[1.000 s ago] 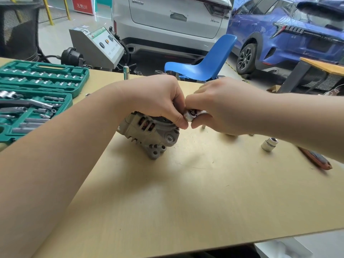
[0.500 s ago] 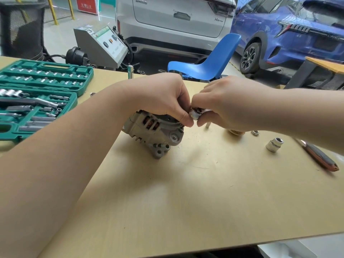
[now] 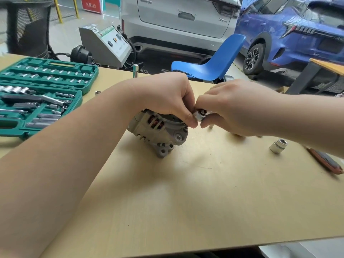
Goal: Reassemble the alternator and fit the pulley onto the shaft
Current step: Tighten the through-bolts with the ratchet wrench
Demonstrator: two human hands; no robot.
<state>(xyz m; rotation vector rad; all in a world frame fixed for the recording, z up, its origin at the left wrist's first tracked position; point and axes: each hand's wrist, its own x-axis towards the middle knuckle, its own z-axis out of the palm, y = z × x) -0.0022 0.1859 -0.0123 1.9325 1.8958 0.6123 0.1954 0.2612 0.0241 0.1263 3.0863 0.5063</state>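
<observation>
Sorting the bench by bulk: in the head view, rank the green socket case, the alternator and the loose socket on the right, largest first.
1. green socket case
2. alternator
3. loose socket

Wooden table bears alternator, socket set, loose socket.

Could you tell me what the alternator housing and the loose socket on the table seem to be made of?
The alternator housing looks like cast aluminium: matt grey, grainy, with moulded ribs and lugs; the reddish windings in its slots look like copper. The loose socket looks like chrome-plated steel, going by its bright mirror-like sheen.
</observation>
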